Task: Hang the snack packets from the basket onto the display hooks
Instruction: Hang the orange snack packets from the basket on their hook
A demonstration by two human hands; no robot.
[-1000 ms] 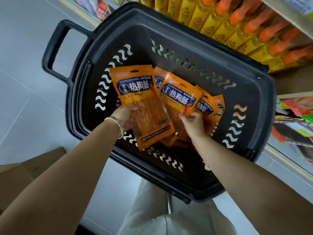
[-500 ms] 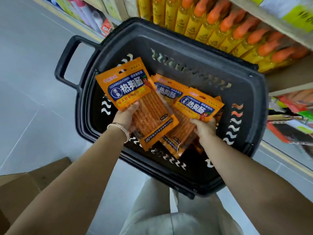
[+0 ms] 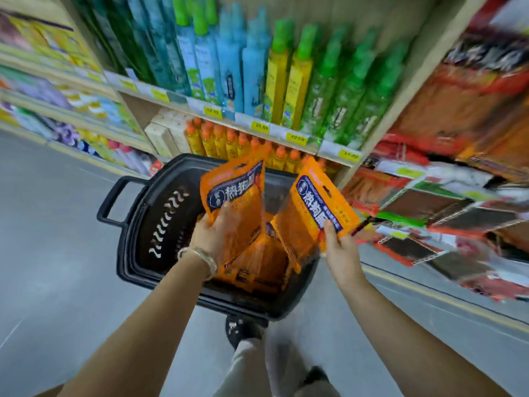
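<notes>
Both packs have come up out of the basket (image 3: 134, 224) since a moment ago. They were low inside it then, and now they are above it.

The left hand (image 3: 213, 236) holds the left pack (image 3: 232, 190) by its middle, with the fingers wrapped round it. That pack stands almost straight up over the middle of the basket. The right hand (image 3: 340, 247) pinches the right pack (image 3: 315, 202) at its bottom edge, thumb on the front. That pack leans out over the right side of the basket. More packs (image 3: 257, 265) lie down inside the basket, under both hands.

The rack (image 3: 423, 207) is to the right of the basket, with red and dark packs hanging on it. It is very blurry, so I cannot pick out a free hook.

I think the step now is to carry these two packs over to the rack. To do it well, go with the right pack first, as it is nearer. Each pack looks to have a small hole near its top. Slide the hand up closer to that hole, so the top does not flop. Turn the pack so its front faces out, find the hook tip, and push the hole onto it. Do one pack at a time. Keep the left pack still until the right hand is free to help.
</notes>
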